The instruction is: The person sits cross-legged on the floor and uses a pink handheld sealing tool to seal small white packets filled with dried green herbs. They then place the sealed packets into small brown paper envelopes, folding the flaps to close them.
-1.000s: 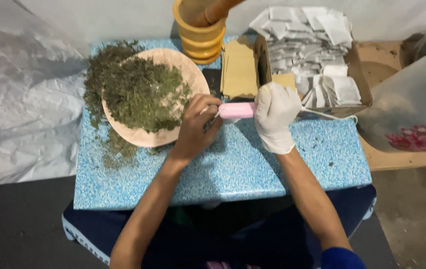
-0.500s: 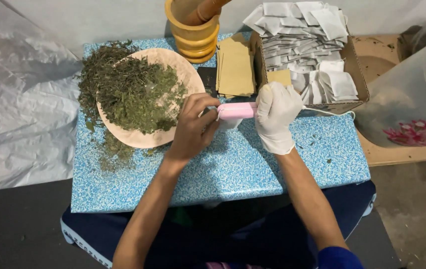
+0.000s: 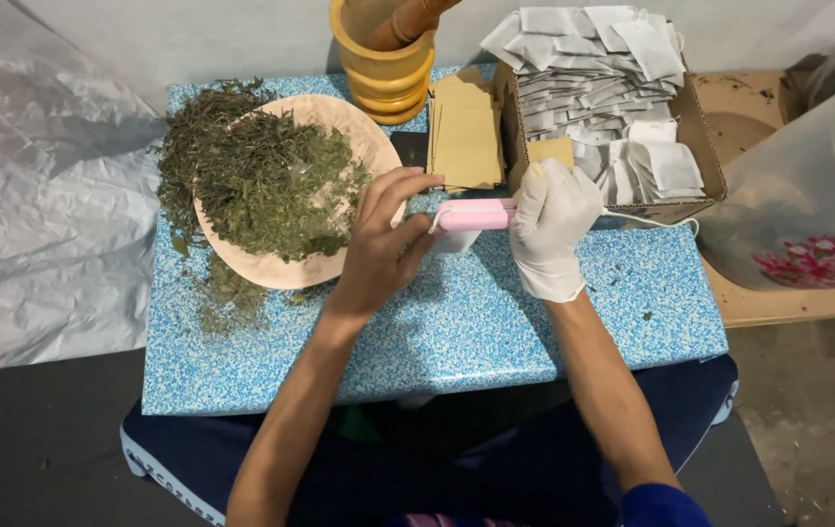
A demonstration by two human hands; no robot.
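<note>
A small pink plastic sealer bar [image 3: 476, 215] is gripped at its right end by the white-gloved right hand [image 3: 551, 226], fingers closed around it. A small white sachet [image 3: 454, 237] is pinched at the bar's left end by the bare left hand [image 3: 385, 244]. Just left of those fingers, a round pale plate [image 3: 271, 268] of dried green herbs [image 3: 261, 181] is seen; beyond the gloved fingers, a cardboard box [image 3: 695, 137] of white sachets.

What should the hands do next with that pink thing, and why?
Probably press the pink sealer shut along the small white bag's edge. The gloved right hand grips its handle, the bare left hand holds the white bag at its tip, and a box of finished white bags sits behind.
</note>
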